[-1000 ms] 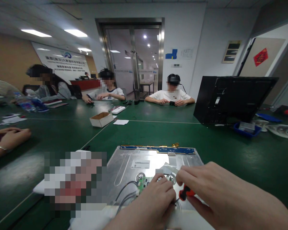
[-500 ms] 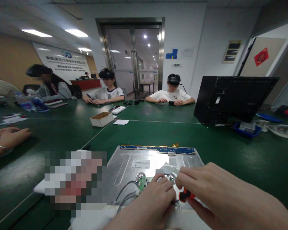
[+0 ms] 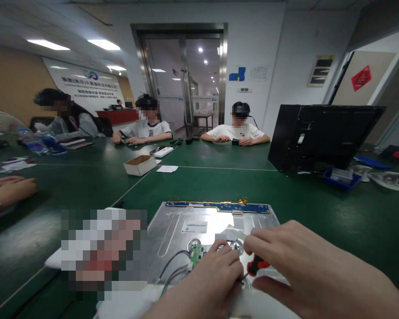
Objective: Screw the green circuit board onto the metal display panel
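A screwdriver with a red and black handle leans over a silver metal display panel. My right hand is curled round its handle, with the thumb a little apart from it. Beside the thin shaft, my left hand rests on the panel with bent fingers; its fingertips and anything in them are hidden. Just left of my left hand, a small green circuit board joins dark cables. Along the panel's far edge runs a blue circuit strip.
Left of the panel lies a blurred white and reddish object. Farther back are a small open cardboard box, a black monitor and a blue tray. Other people sit round the green table; a co-worker's hands rest at left.
My right thumb has come away from the screwdriver handle, and the handle looks slightly turned. My left hand stays put. The co-worker's hands at left have shifted slightly left.
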### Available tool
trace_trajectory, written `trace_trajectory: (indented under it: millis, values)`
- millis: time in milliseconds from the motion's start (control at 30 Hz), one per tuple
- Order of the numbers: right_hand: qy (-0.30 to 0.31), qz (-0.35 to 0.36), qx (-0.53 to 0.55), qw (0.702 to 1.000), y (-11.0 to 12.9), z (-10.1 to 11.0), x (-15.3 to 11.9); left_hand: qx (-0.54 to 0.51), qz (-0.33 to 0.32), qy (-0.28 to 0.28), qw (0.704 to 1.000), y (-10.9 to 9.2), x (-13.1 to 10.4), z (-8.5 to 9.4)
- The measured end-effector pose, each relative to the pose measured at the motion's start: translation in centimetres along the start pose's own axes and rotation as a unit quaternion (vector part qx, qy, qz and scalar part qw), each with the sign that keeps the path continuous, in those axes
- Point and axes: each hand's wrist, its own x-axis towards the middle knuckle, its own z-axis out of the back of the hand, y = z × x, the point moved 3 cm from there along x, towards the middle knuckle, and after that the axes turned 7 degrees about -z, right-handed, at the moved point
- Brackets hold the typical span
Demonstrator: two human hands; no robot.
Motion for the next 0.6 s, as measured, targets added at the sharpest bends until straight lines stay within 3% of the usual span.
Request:
trace_trajectory:
  millis: [433,600]
  values:
    - [0.004,-0.011,-0.023,1.000,-0.5,-0.8,0.1,-0.025,0.006,-0.002,1.000,0.1,0.0,0.0]
    - [0.003,-0.010,-0.009,1.000,-0.1,-0.2,-0.1,-0.020,0.000,-0.003,1.000,0.0,0.0,0.1]
